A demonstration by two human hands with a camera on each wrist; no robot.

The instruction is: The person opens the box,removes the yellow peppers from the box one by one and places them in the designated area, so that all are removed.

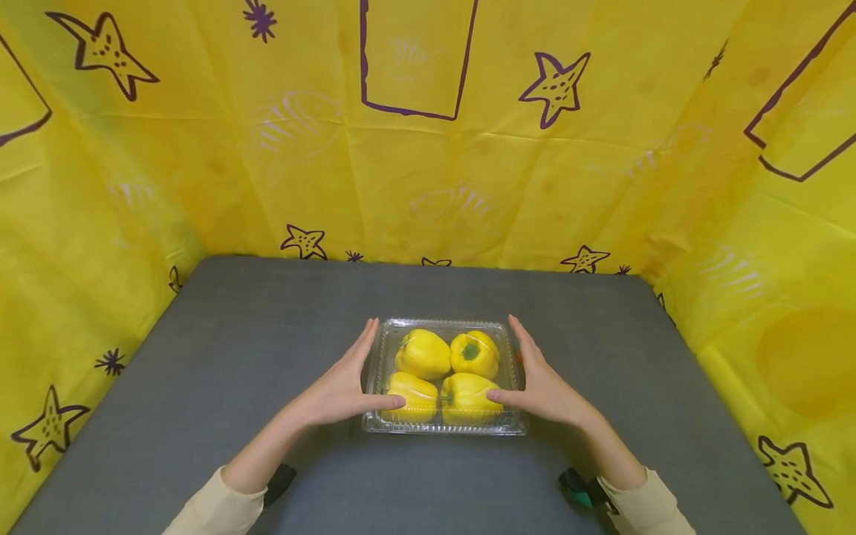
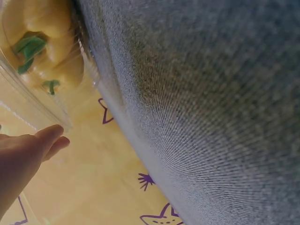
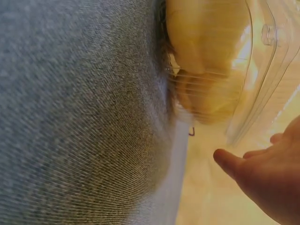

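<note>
A clear plastic clamshell box point(image 1: 444, 429) with several yellow bell peppers point(image 1: 423, 354) in it sits on the grey table, its lid down. At its left side is my left hand point(image 1: 342, 390), long fingers straight along the edge and thumb over the lid's front left part. My right hand point(image 1: 545, 386) mirrors it on the right, fingers extended, thumb above the front right pepper point(image 1: 464, 401). In the left wrist view, fingertips of the left hand point(image 2: 21, 157) meet the lid's rim. The right wrist view has the right hand point(image 3: 276, 173) beside the box wall, fingers spread.
Grey cloth covers the table point(image 1: 267, 319) around the box. Yellow curtains point(image 1: 428, 171) with starfish drawings hang behind the table and along both sides. Dark wrist gear shows under each forearm, with a green patch on the right one point(image 1: 578, 490).
</note>
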